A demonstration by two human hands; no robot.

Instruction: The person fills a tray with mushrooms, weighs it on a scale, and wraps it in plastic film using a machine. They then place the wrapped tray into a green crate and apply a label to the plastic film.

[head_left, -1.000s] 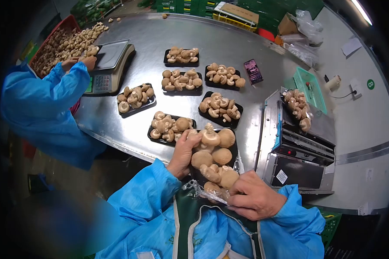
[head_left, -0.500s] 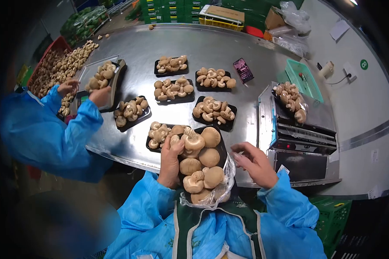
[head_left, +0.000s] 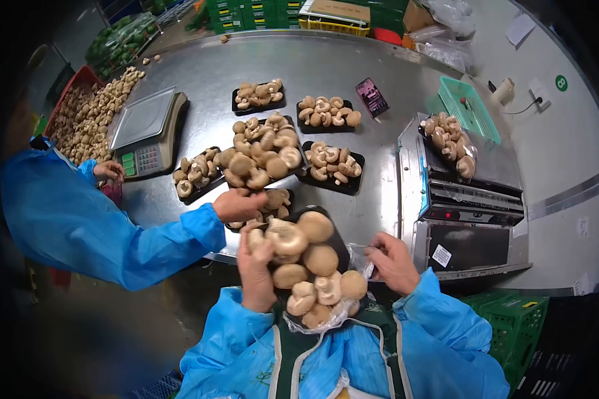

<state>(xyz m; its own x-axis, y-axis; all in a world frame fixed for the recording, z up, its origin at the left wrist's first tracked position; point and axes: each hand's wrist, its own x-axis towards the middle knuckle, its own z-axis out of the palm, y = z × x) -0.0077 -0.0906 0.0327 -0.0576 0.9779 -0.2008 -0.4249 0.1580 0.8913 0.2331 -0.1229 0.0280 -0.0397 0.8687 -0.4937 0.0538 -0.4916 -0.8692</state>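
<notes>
A black tray of large mushrooms (head_left: 321,260) is close to my chest, with clear plastic film (head_left: 326,318) around its lower end. My left hand (head_left: 255,269) grips the left side of this tray, its fingers beside the upper mushrooms. At the tray's right, my right hand (head_left: 391,265) pinches a piece of the film. Just beyond, a smaller tray of mushrooms (head_left: 276,201) lies partly hidden behind my left hand and a co-worker's hand (head_left: 238,205). That co-worker's hand is near another heaped tray of mushrooms (head_left: 260,151).
More mushroom trays (head_left: 327,113) stand on the metal table (head_left: 199,60). A phone (head_left: 372,98) lies behind them. At right are a wrapping machine (head_left: 469,211), a wrapped tray (head_left: 450,143) and a green basket (head_left: 471,110). A scale (head_left: 146,136) and loose mushrooms (head_left: 96,113) are at left.
The co-worker's tray has gone from the scale to the middle of the table, and their arm reaches toward me. My right hand has closed on the film, drawing it out to the right.
</notes>
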